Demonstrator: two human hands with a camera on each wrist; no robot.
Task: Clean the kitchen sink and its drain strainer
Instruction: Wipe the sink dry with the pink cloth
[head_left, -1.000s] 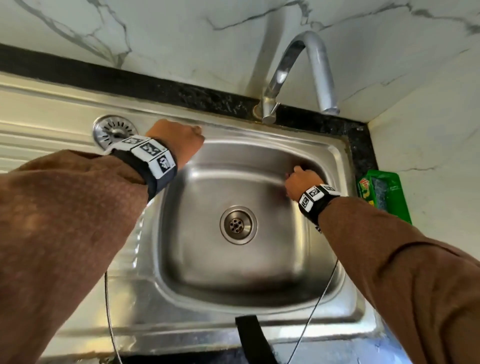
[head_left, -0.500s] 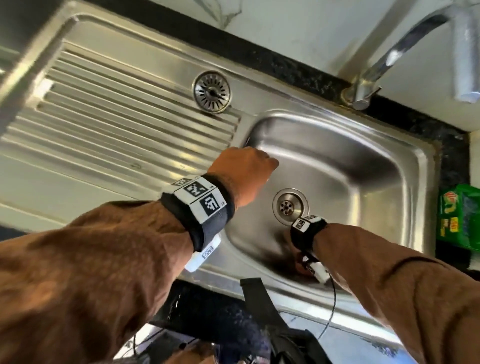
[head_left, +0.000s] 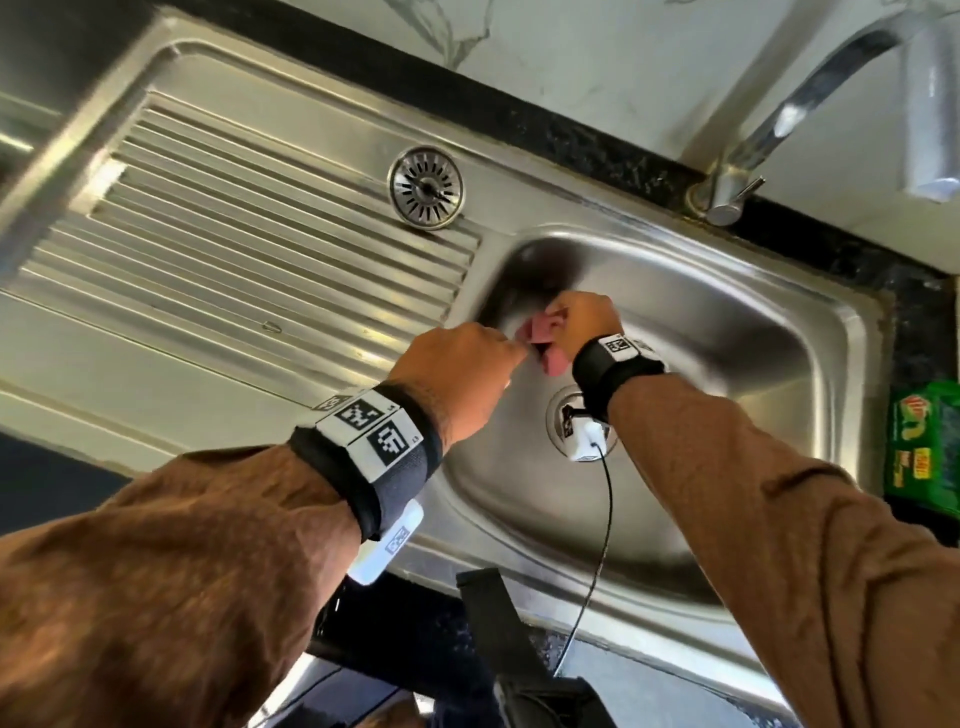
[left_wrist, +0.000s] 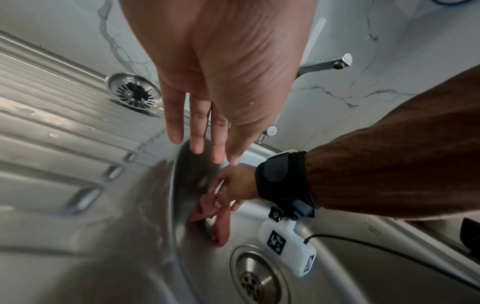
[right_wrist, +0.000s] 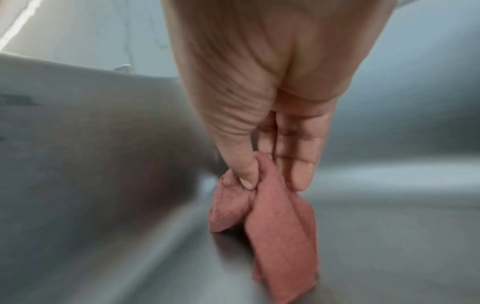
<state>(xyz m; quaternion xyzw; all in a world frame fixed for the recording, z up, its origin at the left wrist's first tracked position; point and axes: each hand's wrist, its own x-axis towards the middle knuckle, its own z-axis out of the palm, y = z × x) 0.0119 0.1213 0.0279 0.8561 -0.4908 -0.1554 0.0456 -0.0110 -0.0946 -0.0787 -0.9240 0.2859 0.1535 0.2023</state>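
Note:
My right hand (head_left: 582, 322) (right_wrist: 270, 174) (left_wrist: 228, 191) pinches a pink cloth (head_left: 540, 338) (right_wrist: 283, 222) (left_wrist: 215, 214) between thumb and fingers, and the cloth hangs down inside the steel sink basin (head_left: 727, 364) near its back left corner. My left hand (head_left: 462, 369) (left_wrist: 205, 139) hovers just left of it over the basin edge, fingers straight and holding nothing. The drain strainer (head_left: 427, 188) (left_wrist: 133, 92) lies on the ribbed drainboard (head_left: 234, 234). The open drain hole (left_wrist: 257, 275) (head_left: 558, 415) sits below my right wrist, partly hidden by it in the head view.
The tap (head_left: 769, 119) rises at the back right with its spout over the basin. A green packet (head_left: 924, 441) lies on the black counter right of the sink. A marble wall (head_left: 623, 62) stands behind. A cable (head_left: 597, 545) trails from my right wrist.
My right hand has come up from the basin's front to its back left corner and now holds the pink cloth in view. My left hand moved slightly right, close beside it.

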